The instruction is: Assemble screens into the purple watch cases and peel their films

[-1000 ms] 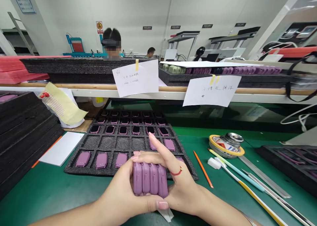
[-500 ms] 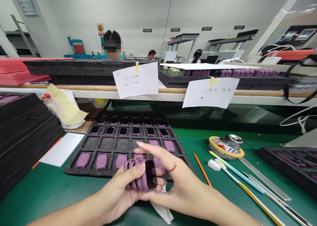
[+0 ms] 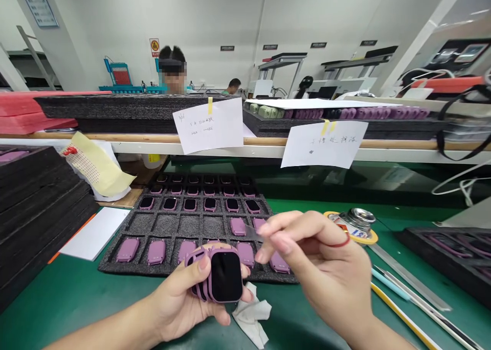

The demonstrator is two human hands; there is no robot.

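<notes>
At the lower centre of the head view, your left hand [image 3: 180, 296] clasps a stack of purple watches [image 3: 220, 278]; the front screen [image 3: 227, 274] faces you, its long axis roughly upright. Just right of it, your right hand [image 3: 326, 263] has thumb and fingertips nearly together (whether they pinch anything, I cannot tell). You seem to be tending that screen; the next move likely calls for a steady left grip.

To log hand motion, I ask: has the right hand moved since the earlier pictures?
Yes, the right hand moved rightward relative to the black foam tray.
</notes>
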